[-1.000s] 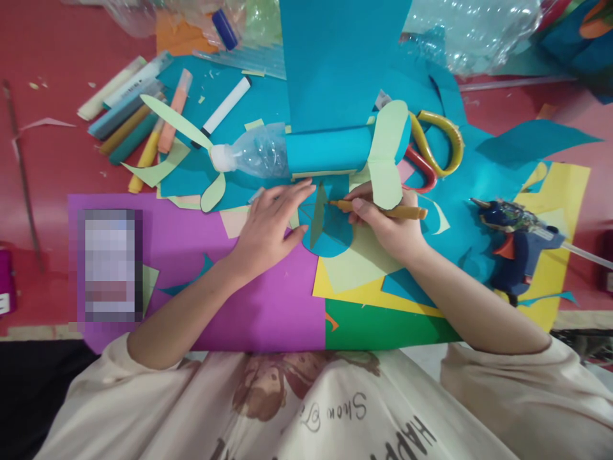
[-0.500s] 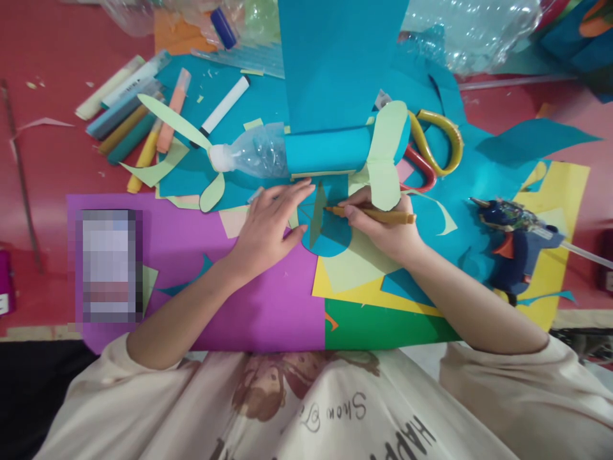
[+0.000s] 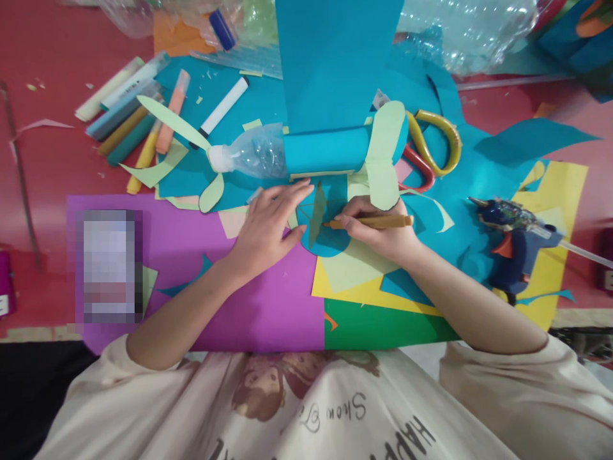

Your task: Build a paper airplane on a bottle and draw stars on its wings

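A brown marker [image 3: 387,222] is held in my right hand [image 3: 383,231], its tip on a rounded blue paper piece [image 3: 332,244]. An olive-brown coloured patch [image 3: 317,214] runs down that piece. My left hand [image 3: 272,220] rests with fingers stretched out, its fingertips at the piece's left side. Just beyond my hands lies a plastic bottle [image 3: 261,152] on its side, wrapped in blue paper [image 3: 328,150]. Pale green paper shapes sit at both its ends: a propeller-like strip [image 3: 172,120] at the cap and a rounded tail piece [image 3: 385,150] at the other end.
Several markers [image 3: 129,118] lie at the upper left. Yellow and red handled scissors [image 3: 445,144] are right of the bottle, and a blue glue gun [image 3: 517,249] lies farther right. A blurred phone [image 3: 108,265] rests on purple paper [image 3: 268,306]. Clear plastic [image 3: 469,32] lies at the back.
The marker tip has moved slightly down along the blue piece, and my right hand has shifted a little with it. My left hand stays nearly still.
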Motion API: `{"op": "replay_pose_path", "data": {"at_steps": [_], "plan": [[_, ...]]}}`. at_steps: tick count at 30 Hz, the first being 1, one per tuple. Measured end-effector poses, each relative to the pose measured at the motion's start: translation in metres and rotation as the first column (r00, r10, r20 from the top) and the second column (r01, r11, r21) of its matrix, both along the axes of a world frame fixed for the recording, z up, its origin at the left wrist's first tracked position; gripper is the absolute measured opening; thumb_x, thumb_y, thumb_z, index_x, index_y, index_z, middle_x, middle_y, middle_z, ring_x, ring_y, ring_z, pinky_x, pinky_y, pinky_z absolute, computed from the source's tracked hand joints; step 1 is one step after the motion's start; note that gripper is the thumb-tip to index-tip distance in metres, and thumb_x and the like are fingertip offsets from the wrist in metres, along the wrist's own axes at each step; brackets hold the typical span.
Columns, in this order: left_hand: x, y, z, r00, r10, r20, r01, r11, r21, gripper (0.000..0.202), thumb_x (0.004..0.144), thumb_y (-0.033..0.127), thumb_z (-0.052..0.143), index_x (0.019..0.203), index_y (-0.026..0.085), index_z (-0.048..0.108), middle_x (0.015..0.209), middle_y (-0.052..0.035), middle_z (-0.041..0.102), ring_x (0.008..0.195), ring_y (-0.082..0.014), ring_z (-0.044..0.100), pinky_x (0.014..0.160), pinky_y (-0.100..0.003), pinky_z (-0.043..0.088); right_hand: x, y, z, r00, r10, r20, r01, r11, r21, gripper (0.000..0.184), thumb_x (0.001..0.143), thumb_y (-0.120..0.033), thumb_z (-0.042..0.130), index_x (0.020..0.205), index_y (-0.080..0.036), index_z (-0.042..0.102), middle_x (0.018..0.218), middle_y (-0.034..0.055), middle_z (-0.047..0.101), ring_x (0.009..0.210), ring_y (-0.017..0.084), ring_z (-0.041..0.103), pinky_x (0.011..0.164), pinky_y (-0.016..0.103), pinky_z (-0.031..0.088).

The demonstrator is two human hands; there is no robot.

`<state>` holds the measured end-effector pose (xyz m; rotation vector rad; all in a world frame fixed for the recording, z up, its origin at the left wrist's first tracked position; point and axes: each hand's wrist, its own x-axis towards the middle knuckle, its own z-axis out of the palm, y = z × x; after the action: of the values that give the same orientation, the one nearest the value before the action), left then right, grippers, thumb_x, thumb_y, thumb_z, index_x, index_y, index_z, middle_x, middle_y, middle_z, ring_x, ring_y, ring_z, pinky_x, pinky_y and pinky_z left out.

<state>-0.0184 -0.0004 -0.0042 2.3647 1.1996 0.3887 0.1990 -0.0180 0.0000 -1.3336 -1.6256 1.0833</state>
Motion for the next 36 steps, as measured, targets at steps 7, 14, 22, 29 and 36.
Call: {"op": "replay_pose_path", "data": {"at_steps": [7, 14, 22, 29, 36], "plan": [[-0.0005, -0.0002, -0.0003, 1.000, 0.001, 0.001, -0.001, 1.000, -0.008, 0.052, 0.093, 0.028, 0.049, 0.144, 0.025, 0.040, 0.148, -0.0074, 0.049, 0.128, -0.0276, 0.047, 0.112, -0.048, 0.030, 0.0005, 0.0020, 0.0016, 0.998, -0.038, -0.047, 0.035, 0.996, -0.078, 0.025, 0.078, -0.038, 0.065, 0.060, -0.021, 0.061, 0.056, 0.0012, 0.065, 0.051, 0.014, 0.056, 0.047, 0.028, 0.047], [0.0001, 0.0000, -0.0003, 1.000, -0.005, 0.004, 0.005, 1.000, 0.003, 0.052, 0.093, 0.026, 0.049, 0.143, 0.023, 0.040, 0.148, -0.0084, 0.049, 0.128, -0.0277, 0.048, 0.111, -0.047, 0.031, -0.0013, 0.0019, 0.0026, 0.997, -0.021, -0.079, 0.016, 0.998, -0.065, 0.023, 0.078, -0.039, 0.068, 0.064, -0.021, 0.063, 0.057, 0.0010, 0.065, 0.052, 0.014, 0.058, 0.048, 0.027, 0.049], [-0.0001, 0.0007, -0.0002, 1.000, -0.005, 0.007, 0.005, 1.000, -0.001, 0.052, 0.092, 0.025, 0.050, 0.143, 0.024, 0.041, 0.148, -0.0075, 0.049, 0.128, -0.0269, 0.048, 0.110, -0.046, 0.031, 0.0007, 0.0030, 0.0008, 0.996, -0.030, -0.081, 0.029, 0.999, -0.015, 0.024, 0.080, -0.037, 0.066, 0.063, -0.021, 0.062, 0.057, 0.0007, 0.064, 0.052, 0.014, 0.058, 0.049, 0.028, 0.049], [0.0002, 0.0006, 0.0003, 1.000, -0.012, 0.008, 0.012, 1.000, 0.005, 0.051, 0.093, 0.024, 0.049, 0.143, 0.022, 0.040, 0.148, -0.0080, 0.049, 0.128, -0.0270, 0.048, 0.110, -0.045, 0.031, 0.0005, 0.0058, 0.0009, 0.971, -0.169, -0.166, 0.176, 0.984, 0.025, 0.026, 0.085, -0.046, 0.064, 0.073, -0.023, 0.063, 0.054, -0.0026, 0.061, 0.043, 0.012, 0.054, 0.043, 0.027, 0.047], [0.0002, 0.0001, 0.0005, 1.000, -0.012, 0.002, 0.012, 1.000, 0.016, 0.051, 0.093, 0.024, 0.049, 0.143, 0.023, 0.040, 0.148, -0.0078, 0.049, 0.127, -0.0268, 0.048, 0.110, -0.044, 0.032, -0.0006, 0.0050, 0.0024, 0.985, -0.151, -0.085, 0.156, 0.986, 0.052, 0.007, 0.078, -0.025, 0.066, 0.072, -0.022, 0.063, 0.064, -0.0001, 0.068, 0.058, 0.016, 0.065, 0.059, 0.032, 0.057]]}}
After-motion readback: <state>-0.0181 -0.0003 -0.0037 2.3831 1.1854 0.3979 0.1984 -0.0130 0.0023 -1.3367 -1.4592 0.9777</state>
